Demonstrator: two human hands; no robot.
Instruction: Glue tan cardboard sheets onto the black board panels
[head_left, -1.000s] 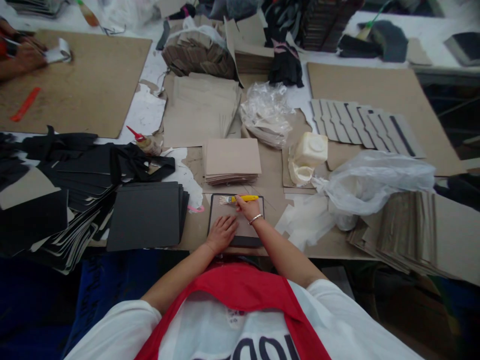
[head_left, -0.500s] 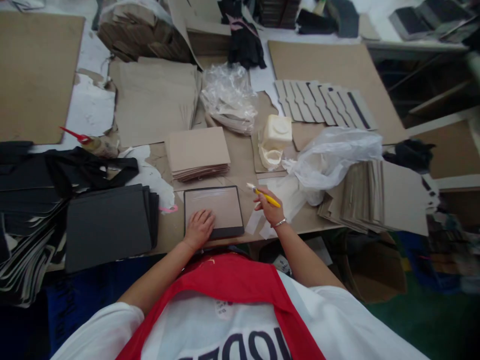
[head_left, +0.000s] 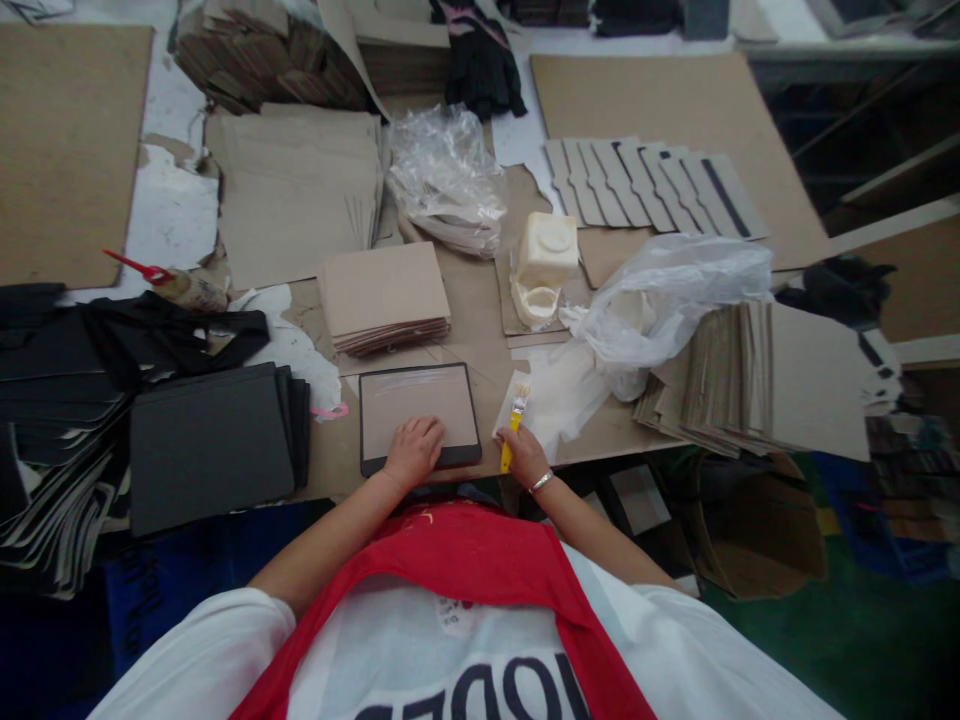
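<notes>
A black-edged panel with a tan card face (head_left: 417, 405) lies at the table's near edge. My left hand (head_left: 413, 451) rests flat on its lower right part, fingers spread. My right hand (head_left: 525, 457) is just right of the panel and grips a yellow-handled brush (head_left: 514, 422), its bristles pointing away from me onto a white paper sheet (head_left: 559, 398).
A stack of tan cards (head_left: 382, 297) lies behind the panel. A white glue tub (head_left: 546, 254) and clear plastic bags (head_left: 660, 300) sit to the right, fanned grey boards (head_left: 750, 385) further right. Black panel stacks (head_left: 210, 440) and a red-tipped glue bottle (head_left: 176, 285) are at left.
The right hand drew the brush off the panel's top edge, swung it right, then brought it down beside the panel, bristles on the white sheet. The left hand stayed on the panel. The view shifted right.
</notes>
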